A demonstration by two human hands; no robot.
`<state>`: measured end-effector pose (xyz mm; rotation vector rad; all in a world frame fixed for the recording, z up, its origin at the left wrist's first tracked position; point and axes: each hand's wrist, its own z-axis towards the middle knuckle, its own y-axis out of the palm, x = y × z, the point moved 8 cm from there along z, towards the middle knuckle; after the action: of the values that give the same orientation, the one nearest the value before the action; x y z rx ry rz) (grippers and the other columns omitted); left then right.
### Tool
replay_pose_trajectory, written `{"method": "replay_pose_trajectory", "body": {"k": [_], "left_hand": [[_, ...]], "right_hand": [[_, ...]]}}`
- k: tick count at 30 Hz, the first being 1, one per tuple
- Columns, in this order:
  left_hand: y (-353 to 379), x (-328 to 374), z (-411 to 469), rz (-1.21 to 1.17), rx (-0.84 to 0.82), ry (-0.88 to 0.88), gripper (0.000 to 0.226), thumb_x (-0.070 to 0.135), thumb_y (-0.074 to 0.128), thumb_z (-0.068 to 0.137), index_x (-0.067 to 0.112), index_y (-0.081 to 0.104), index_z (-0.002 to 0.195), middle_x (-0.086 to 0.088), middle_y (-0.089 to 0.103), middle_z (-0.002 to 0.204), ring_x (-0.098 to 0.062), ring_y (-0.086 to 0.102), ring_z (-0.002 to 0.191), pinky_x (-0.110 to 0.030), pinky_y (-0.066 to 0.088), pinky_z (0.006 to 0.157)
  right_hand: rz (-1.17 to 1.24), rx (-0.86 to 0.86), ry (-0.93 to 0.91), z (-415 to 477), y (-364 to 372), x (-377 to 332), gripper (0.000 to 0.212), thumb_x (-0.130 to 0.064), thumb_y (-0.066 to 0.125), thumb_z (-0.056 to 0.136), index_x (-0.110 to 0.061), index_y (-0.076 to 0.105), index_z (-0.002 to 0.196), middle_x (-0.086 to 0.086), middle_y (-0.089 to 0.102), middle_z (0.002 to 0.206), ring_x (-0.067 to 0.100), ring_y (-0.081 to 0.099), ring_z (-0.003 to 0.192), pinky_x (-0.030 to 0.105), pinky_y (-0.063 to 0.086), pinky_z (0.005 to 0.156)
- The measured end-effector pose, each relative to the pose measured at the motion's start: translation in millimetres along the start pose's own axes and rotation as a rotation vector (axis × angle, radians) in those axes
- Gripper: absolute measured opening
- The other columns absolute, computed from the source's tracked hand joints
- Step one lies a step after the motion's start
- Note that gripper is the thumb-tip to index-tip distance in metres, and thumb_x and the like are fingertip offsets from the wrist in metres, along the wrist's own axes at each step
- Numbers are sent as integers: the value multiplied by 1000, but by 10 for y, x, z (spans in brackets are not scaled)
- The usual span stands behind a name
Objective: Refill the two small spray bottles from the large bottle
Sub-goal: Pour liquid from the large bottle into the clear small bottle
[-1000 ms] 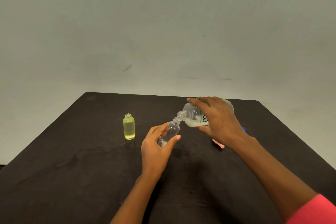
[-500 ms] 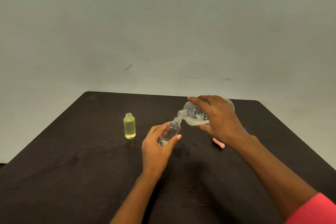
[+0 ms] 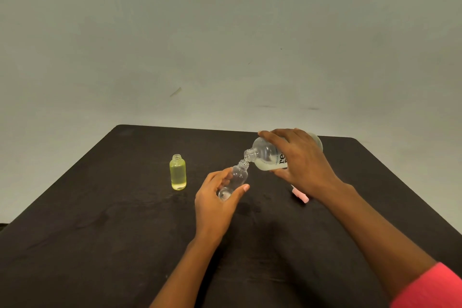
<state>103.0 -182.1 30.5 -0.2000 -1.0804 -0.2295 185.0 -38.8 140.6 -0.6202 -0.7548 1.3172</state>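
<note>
On the table, one large bottle in right hand, two small bottles, one in left hand.

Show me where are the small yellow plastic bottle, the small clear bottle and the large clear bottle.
small yellow plastic bottle (image 3: 178, 174): head view, middle of its body.
small clear bottle (image 3: 239, 175): head view, upper body, above the fingers.
large clear bottle (image 3: 265, 155): head view, shoulder near its neck.

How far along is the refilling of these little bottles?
The yellow small bottle stands uncapped, nearly full, so it looks done. In hand: the left hand tilts the clear small bottle, almost empty, while the right hand tips the large bottle to its mouth. Left: filling it, then capping.
</note>
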Motion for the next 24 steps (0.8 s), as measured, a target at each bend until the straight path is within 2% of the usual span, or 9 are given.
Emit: {"method": "replay_pose_trajectory", "body": {"k": [10,24], "left_hand": [[5,19,-3,5,-11,4,43,19,83,71,29,64,108,11,66,102,4,61,96,-9,47,80],[9,1,0,19,-11,3,43,21,83,71,25,66,110,11,66,102,3,61,96,-8,47,79]], "right_hand": [[-15,-19,14,-2,4,17,81,-20,87,54,-21,54,128,5,64,111,27,60,99,41,45,89],[-14,-14,8,-3,-4,18,82,-19,87,52,-21,55,127,5,64,110,27,61,97,41,45,87]]}}
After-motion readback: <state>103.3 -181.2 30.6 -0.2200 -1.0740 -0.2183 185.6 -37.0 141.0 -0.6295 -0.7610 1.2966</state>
